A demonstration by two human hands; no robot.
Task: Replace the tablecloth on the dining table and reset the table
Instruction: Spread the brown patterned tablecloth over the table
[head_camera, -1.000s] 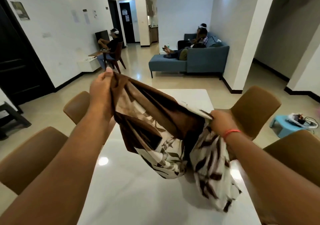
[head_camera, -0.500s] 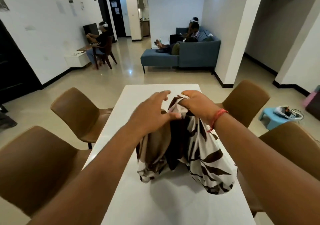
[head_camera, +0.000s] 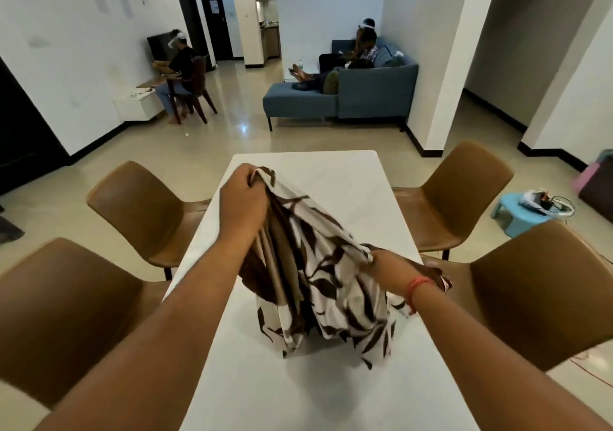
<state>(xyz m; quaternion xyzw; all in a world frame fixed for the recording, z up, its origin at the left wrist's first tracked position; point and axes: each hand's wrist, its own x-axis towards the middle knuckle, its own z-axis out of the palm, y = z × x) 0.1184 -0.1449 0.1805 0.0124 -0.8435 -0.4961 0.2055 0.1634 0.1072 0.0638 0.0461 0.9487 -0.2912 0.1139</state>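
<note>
4 brown chairs (head_camera: 146, 211) stand in pairs, 2 on the left and 2 on the right, on a pale glossy floor (head_camera: 232, 135). A blue sofa (head_camera: 371, 93) sits against a white pillar (head_camera: 444, 55), with people resting on it, one wearing a white headset. By the left wall, another person (head_camera: 180, 72) sits on a dark wooden chair (head_camera: 195, 93) facing a dark screen (head_camera: 159, 45), beside a low white cabinet (head_camera: 139, 107). At the right, a small light-blue stool (head_camera: 520, 213) carries what looks like a tangle of cables and a device. Papers (head_camera: 126, 0) hang on the left wall, and a dark door (head_camera: 214, 15) stands at the far end.
</note>
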